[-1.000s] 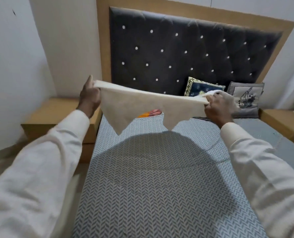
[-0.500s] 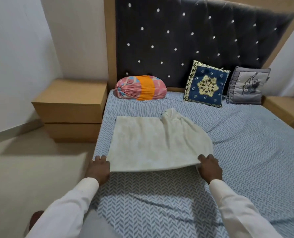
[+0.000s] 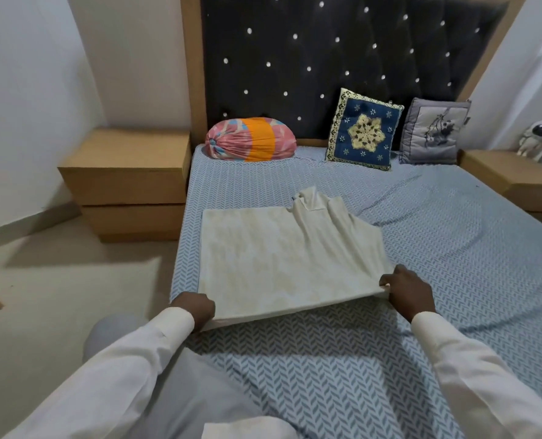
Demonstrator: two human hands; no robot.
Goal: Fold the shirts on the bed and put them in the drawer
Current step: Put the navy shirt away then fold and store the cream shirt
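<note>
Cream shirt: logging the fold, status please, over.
Left hand and right hand grip the near corners. Cream shirt lies on the bed, collar away, near edge lifted. Blue cushion, grey cushion, bolster apart, by the headboard.

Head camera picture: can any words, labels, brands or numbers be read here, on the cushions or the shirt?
None can be read.
Blue cushion: a flower pattern only, no words.
Grey cushion: a drawing only, no words.
Shirt: a tiny dark mark by the collar, too small to read.
</note>
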